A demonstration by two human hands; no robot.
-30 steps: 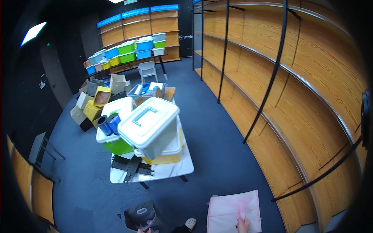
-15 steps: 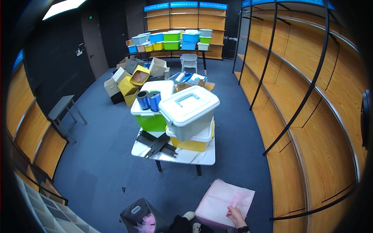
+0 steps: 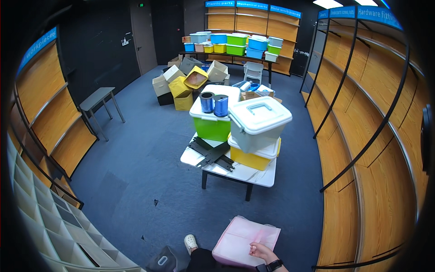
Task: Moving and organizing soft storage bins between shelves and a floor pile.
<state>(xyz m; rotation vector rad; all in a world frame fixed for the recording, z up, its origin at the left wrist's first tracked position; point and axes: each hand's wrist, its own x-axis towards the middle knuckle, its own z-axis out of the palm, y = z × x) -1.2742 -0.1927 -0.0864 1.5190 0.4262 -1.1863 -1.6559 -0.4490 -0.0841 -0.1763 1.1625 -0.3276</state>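
A grey bin (image 3: 174, 262) is cut off below and the left hand, grip unknown, is out of my sight, while the right hand (image 3: 259, 250), fingers curled closed, holds a pink box (image 3: 238, 240).

Black plates (image 3: 210, 155): front-left corner of table (image 3: 261, 177)
Yellow box (image 3: 250, 160): near right edge
Blue spools (image 3: 221, 106): atop green box (image 3: 211, 128)

right hand (image 3: 258, 250): fingers curled inward in a loose fist, directed toward the upper left. wrist (image 3: 269, 258) runs nearly straight into the forearm (image 3: 281, 269), which enters at the lower edge, right of centre (one shod foot (image 3: 190, 243) shows too, toes forward).
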